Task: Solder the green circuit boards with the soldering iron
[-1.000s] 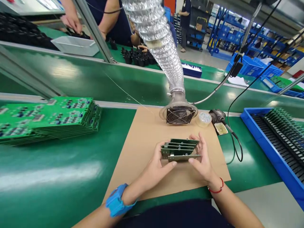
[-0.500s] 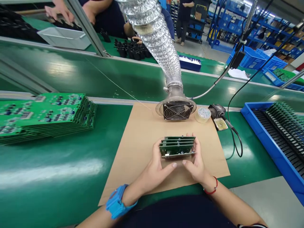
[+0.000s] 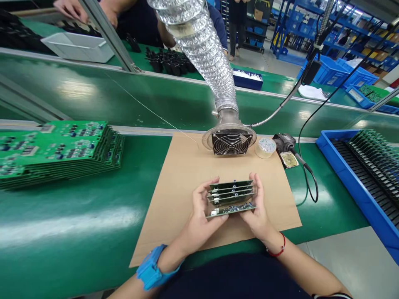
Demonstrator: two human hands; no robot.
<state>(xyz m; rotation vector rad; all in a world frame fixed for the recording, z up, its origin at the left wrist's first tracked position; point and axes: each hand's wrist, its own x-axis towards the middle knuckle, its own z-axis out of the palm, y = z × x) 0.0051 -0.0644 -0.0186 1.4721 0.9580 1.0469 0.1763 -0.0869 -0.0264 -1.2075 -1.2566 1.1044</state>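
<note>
Several green circuit boards (image 3: 232, 193) stand on edge one behind another between my two hands, above the brown paper sheet (image 3: 174, 187). My left hand (image 3: 201, 211) is closed round their left ends, its thumb on the nearest board. At the right ends my right hand (image 3: 257, 209) grips the same group, fingers up behind and thumb low in front. The nearest board leans toward me, with a gap between it and the others. Small components and white connectors show along the boards. Their lower edges are partly hidden.
A fume fan (image 3: 232, 143) on a silver duct hangs beyond the paper. Beside it are a tape roll (image 3: 265, 147) and a soldering iron stand (image 3: 285, 145). Stacked circuit boards (image 3: 62, 145) lie left; a blue tray (image 3: 339, 166) holds boards at right. A co-worker's hand (image 3: 71, 9) is across the bench.
The nearest board has tipped toward me and parted from those behind it. My left thumb has come onto its lower edge, and my left hand has shifted slightly left.
</note>
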